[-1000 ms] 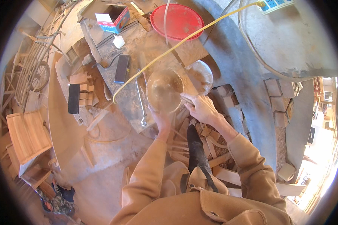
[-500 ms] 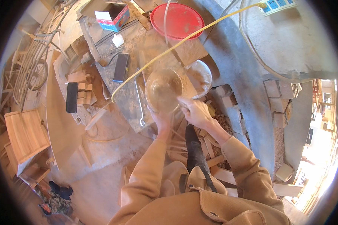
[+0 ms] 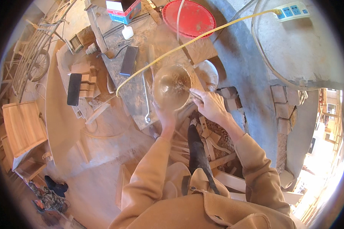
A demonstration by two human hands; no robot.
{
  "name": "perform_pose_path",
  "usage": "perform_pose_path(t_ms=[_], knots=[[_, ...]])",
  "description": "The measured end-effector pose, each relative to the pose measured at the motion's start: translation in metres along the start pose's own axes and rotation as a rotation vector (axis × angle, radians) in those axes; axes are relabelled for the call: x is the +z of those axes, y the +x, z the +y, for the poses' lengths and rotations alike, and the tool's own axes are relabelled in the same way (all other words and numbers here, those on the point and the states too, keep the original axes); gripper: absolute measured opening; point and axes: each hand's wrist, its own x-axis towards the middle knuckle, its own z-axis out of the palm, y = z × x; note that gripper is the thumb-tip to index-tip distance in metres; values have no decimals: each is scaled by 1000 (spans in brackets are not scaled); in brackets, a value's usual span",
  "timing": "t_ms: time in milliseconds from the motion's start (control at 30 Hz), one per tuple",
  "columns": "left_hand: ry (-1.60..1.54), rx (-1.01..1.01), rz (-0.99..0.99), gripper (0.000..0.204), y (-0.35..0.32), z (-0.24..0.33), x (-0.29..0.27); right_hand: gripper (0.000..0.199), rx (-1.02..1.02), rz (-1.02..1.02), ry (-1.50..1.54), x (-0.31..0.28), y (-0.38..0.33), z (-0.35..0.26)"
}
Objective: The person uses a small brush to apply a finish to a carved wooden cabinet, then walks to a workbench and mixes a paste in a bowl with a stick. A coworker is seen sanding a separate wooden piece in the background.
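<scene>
A round, glossy brown bowl [image 3: 168, 89] is tilted toward me, its dusty inside showing. My left hand [image 3: 165, 117] grips its near-left rim; most of those fingers are hidden behind it. At the bowl's right side, my right hand [image 3: 211, 107] is closed around a thin wooden stick-like tool [image 3: 195, 93], whose tip reaches the inner wall. What that tip is cannot be made out. A second, pale shiny bowl [image 3: 209, 76] sits just beyond, to the right.
A yellow cord [image 3: 214, 29] crosses the dusty workbench [image 3: 114, 36] to a power strip [image 3: 292, 11]. On the bench are a red lid [image 3: 189, 19], a dark flat block [image 3: 129, 60] and a metal rod [image 3: 145, 99]. Wood scraps [image 3: 214, 147] lie below; a person [image 3: 51, 196] is far left.
The bowl's inside now faces me more. My right hand has shifted slightly right with the tool, whose handle shows more clearly. The whole view has tilted a little.
</scene>
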Motion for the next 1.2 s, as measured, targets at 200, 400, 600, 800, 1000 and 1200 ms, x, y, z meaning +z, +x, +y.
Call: perform_pose_path(t_ms=[200, 400, 600, 800, 1000, 1200], knots=[[57, 25, 92, 51, 2, 6, 3, 39, 67, -182, 4, 35, -19, 0], [-111, -120, 76, 58, 3, 18, 2, 32, 3, 43, 176, 21, -26, 8], [88, -163, 45, 64, 5, 4, -4, 44, -170, -47, -271, 29, -19, -1], [-116, -133, 80, 47, 9, 14, 1, 59, -150, -44, -466, 14, -17, 0], [-232, -93, 78, 45, 8, 25, 3, 54, -57, 46, -231, 12, -7, 1], [-245, -212, 68, 53, 2, 34, 7, 40, 83, -103, -18, 37, -25, 3]])
